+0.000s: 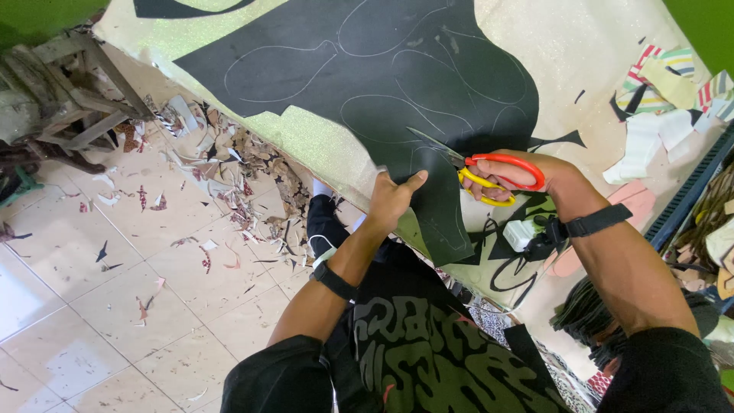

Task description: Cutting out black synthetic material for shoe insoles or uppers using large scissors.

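Observation:
A large black sheet (367,69) marked with pale traced outlines lies over a glittery pale-green sheet (313,141) on the worktable. My left hand (391,200) pinches the black sheet's near edge, thumb on top. My right hand (527,177) holds scissors (489,170) with red and yellow handles; the blades point up-left into the black sheet near a traced line. Both wrists wear black bands. A loose black flap (443,222) hangs between my hands.
Paper and material offcuts (229,176) litter the tiled floor (92,306) to the left. A wooden stool frame (69,99) stands at top left. Striped and white scraps (665,99) pile at the table's right. A white charger and black cable (527,237) lie under my right wrist.

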